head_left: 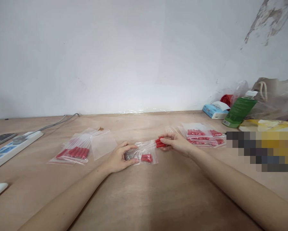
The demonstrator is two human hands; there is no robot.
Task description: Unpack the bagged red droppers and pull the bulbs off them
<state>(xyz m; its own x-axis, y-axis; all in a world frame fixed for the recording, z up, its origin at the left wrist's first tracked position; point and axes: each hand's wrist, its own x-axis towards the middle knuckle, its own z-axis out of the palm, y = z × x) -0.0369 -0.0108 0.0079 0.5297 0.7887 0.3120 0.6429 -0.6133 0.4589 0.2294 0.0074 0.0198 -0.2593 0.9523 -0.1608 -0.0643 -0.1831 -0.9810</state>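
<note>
My left hand (119,158) grips the left end of a clear zip bag (145,147), with fingers on top and the thumb along the near side. Inside the bag lies a short cluster of red pieces (147,158). My right hand (173,142) pinches a small bunch of red tube-like pieces (160,142) at the bag's right end. Their red ends point left, touching or just inside the bag's edge; I cannot tell which. Thin clear strips (171,129) show behind the right hand.
Left lie bags with red pieces (78,152), an empty bag (102,144), and a power strip (16,147) with a grey cable. More filled bags (199,136) are stacked right. Beyond them stand a tissue pack (213,111) and a tilted green bottle (241,110).
</note>
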